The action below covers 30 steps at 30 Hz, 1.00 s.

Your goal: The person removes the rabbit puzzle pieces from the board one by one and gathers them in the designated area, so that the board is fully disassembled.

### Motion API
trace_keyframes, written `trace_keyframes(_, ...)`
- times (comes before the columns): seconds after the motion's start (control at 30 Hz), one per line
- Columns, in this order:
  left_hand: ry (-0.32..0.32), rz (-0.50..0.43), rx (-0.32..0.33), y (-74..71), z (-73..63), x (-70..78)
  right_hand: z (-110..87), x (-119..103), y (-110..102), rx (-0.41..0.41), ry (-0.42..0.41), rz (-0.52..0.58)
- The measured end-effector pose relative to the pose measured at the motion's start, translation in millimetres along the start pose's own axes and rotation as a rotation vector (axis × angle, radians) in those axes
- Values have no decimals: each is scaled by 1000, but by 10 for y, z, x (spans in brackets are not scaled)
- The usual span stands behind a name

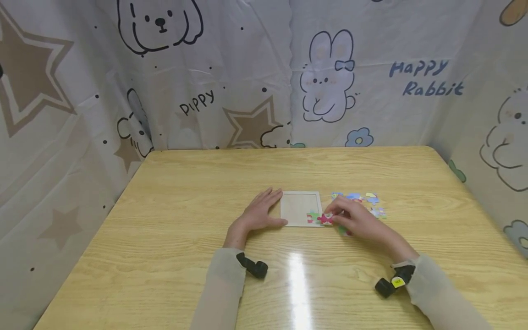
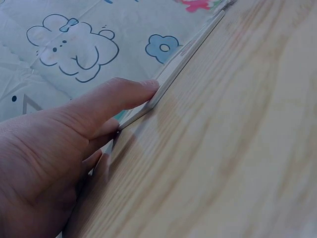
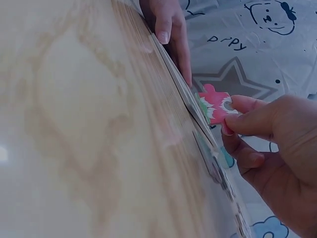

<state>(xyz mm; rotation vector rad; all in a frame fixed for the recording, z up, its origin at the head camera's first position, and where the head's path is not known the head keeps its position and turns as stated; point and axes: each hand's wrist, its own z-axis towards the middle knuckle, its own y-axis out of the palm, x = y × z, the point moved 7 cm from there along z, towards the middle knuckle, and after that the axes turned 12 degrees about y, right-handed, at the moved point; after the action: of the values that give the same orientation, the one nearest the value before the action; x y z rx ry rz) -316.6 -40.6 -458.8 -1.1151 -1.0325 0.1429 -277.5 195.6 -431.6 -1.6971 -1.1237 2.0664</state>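
Note:
A pale square puzzle tray [image 1: 299,205] lies flat on the table, with one green-and-red puzzle piece in its near right corner. My left hand [image 1: 259,212] rests against the tray's left side, fingers stretched along the far corner and the thumb [image 2: 133,93] on the near edge. Between thumb and fingers my right hand [image 1: 360,219] pinches a pink puzzle piece [image 3: 216,105] with white and green print. It is raised over the tray's right edge, close to the piece in the corner.
Several loose puzzle pieces [image 1: 373,199] are spread right of the tray, some partly hidden by the right hand. The wooden table [image 1: 173,220] reaches back to a printed curtain [image 1: 255,82], which also hangs at both sides.

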Motion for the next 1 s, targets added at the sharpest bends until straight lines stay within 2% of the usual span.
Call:
trace_keyframes(0.27, -23, -9, -8, -1, 7, -16, -144, 95, -130, 63, -40, -8)
trace_keyframes(0.47, -22, 6, -15, 14, 22, -33, -261, 162, -223, 123, -29, -59)
trace_keyframes(1.0, -12, 2, -12, 26, 23, -38, -549, 277, -417, 184, -30, -100)
